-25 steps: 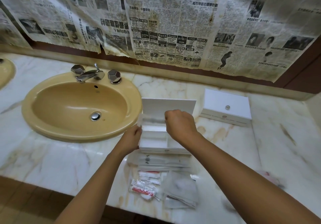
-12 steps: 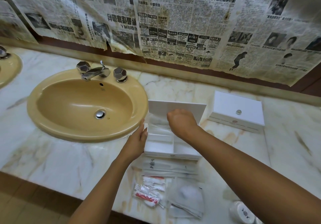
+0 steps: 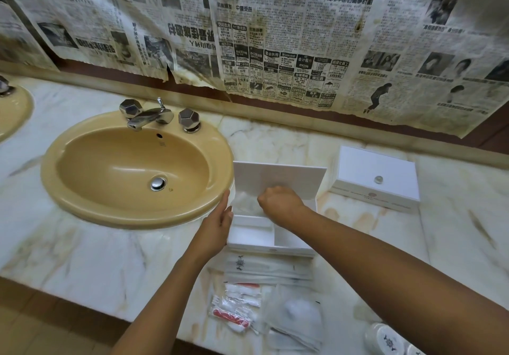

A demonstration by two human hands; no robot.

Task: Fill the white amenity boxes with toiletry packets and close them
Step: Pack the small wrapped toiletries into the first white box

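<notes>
Open amenity box (image 3: 271, 233) on marble surface (image 3: 82, 255), just right of sink (image 3: 132, 167), lid up.
R hand (image 3: 281, 203) curled over rear compartment, seems to pinch clear packet (image 3: 245, 203); grip partly hidden.
L hand (image 3: 217, 225) flat vs box's left wall, fingers straight.
Risks: packet snags divider, box skids toward sink, lid flops shut on wrist.
Spare packets (image 3: 264, 308) lie below box, near surface edge; elbow could sweep them off.
Closed box (image 3: 377, 178) sits well right of sink.

Dim, warm light; soft focus, wide-angle bending at the edges.
</notes>
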